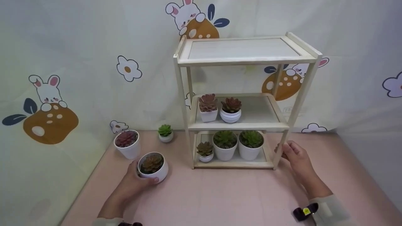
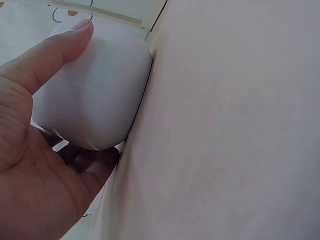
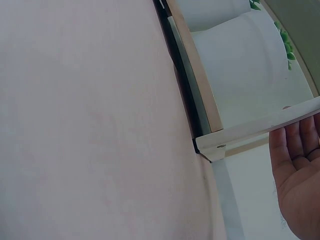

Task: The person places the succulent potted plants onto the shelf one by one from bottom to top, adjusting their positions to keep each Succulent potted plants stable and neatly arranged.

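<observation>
My left hand (image 1: 133, 182) grips a round white pot (image 2: 95, 85) holding a brown succulent (image 1: 152, 163), thumb on the near side and fingers on the far side. The pot is low at the pink tabletop. At the right, my right hand (image 1: 296, 155) holds the right front leg of a pale wooden shelf rack (image 1: 237, 126), its fingers (image 3: 295, 137) reaching behind the leg. On the middle shelf stand a square-potted pinkish succulent (image 1: 208, 108) and a reddish one (image 1: 231, 110). The bottom shelf bears a small brown succulent (image 1: 205, 151) and two green ones (image 1: 225, 146) (image 1: 251, 145).
Behind the held pot stand a larger white pot with a dark red succulent (image 1: 127, 144) and a small green succulent (image 1: 165, 133). A curtain (image 1: 94, 94) printed with rabbits and flowers surrounds the pink tabletop (image 1: 220, 194).
</observation>
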Demonstrator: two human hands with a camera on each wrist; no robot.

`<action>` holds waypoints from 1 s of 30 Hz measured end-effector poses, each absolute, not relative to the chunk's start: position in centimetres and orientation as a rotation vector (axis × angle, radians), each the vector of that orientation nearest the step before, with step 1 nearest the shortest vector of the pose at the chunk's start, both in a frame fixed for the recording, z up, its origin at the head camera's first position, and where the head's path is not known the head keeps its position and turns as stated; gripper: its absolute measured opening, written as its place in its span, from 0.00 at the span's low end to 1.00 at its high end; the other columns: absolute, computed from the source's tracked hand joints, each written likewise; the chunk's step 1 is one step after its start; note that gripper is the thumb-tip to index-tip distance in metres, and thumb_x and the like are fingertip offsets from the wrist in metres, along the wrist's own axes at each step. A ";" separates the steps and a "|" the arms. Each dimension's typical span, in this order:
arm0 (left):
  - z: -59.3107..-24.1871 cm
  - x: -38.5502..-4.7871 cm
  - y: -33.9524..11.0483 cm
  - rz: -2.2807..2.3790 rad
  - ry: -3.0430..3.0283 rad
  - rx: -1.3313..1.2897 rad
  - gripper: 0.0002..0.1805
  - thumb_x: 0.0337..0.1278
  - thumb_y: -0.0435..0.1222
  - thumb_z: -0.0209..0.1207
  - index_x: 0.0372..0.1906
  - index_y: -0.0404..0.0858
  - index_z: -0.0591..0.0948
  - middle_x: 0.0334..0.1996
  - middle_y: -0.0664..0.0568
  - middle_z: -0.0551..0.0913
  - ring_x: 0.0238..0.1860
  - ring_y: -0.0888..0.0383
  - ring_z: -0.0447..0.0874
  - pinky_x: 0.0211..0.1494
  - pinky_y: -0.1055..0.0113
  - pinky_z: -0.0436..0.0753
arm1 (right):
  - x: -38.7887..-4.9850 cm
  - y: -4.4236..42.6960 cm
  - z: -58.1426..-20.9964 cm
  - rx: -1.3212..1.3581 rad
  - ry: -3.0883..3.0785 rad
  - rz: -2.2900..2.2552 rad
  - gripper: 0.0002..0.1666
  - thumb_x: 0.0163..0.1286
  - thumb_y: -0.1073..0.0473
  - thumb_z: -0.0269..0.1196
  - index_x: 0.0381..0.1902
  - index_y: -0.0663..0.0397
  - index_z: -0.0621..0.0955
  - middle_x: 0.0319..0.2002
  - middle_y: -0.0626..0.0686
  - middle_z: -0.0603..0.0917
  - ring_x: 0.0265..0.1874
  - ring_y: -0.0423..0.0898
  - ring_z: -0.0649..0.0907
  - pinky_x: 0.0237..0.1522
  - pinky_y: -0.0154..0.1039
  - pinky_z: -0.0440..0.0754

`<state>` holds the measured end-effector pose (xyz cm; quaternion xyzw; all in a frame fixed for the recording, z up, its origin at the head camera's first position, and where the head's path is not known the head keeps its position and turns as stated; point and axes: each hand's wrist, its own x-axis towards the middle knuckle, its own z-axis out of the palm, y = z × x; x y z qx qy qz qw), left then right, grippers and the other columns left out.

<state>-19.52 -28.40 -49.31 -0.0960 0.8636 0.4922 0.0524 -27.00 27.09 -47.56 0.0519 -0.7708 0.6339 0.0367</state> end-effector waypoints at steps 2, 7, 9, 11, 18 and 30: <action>-49.3 -19.5 -28.3 1.503 2.624 -0.300 0.68 0.43 0.49 0.81 0.81 0.36 0.48 0.78 0.37 0.58 0.80 0.37 0.55 0.83 0.36 0.52 | -27.0 27.0 -47.6 0.162 -2.360 1.946 0.31 0.84 0.44 0.51 0.59 0.72 0.74 0.45 0.46 0.86 0.48 0.34 0.86 0.56 0.27 0.84; -49.2 -19.5 -28.2 1.508 2.598 -0.345 0.69 0.41 0.52 0.82 0.81 0.39 0.47 0.78 0.38 0.56 0.80 0.38 0.54 0.83 0.36 0.52 | -27.0 27.0 -47.6 0.167 -2.345 1.943 0.29 0.85 0.47 0.51 0.57 0.73 0.75 0.42 0.43 0.86 0.47 0.35 0.87 0.55 0.28 0.85; -49.1 -19.5 -28.2 1.506 2.591 -0.362 0.70 0.39 0.53 0.82 0.82 0.40 0.47 0.79 0.38 0.56 0.80 0.38 0.54 0.83 0.35 0.51 | -27.0 27.0 -47.7 0.171 -2.348 1.938 0.28 0.85 0.47 0.50 0.56 0.71 0.76 0.44 0.44 0.87 0.47 0.35 0.86 0.55 0.28 0.84; -49.1 -19.5 -28.1 1.507 2.588 -0.372 0.71 0.39 0.53 0.82 0.82 0.41 0.48 0.79 0.39 0.56 0.80 0.38 0.54 0.83 0.35 0.52 | -27.0 27.0 -47.7 0.168 -2.357 1.935 0.29 0.84 0.46 0.50 0.56 0.71 0.76 0.45 0.46 0.87 0.48 0.35 0.86 0.55 0.27 0.84; -48.8 -19.6 -27.9 1.499 2.625 -0.345 0.69 0.40 0.52 0.82 0.81 0.38 0.49 0.78 0.38 0.58 0.80 0.38 0.56 0.83 0.36 0.53 | -27.2 27.1 -47.7 0.133 -2.378 1.925 0.27 0.84 0.45 0.51 0.57 0.67 0.77 0.43 0.41 0.87 0.47 0.33 0.86 0.54 0.25 0.83; -48.1 -19.6 -27.3 1.535 2.597 -0.346 0.69 0.41 0.53 0.81 0.81 0.37 0.48 0.78 0.38 0.58 0.79 0.38 0.56 0.83 0.35 0.52 | -27.1 27.1 -47.6 0.150 -2.380 1.934 0.30 0.83 0.42 0.51 0.57 0.67 0.77 0.47 0.48 0.86 0.49 0.35 0.86 0.56 0.27 0.84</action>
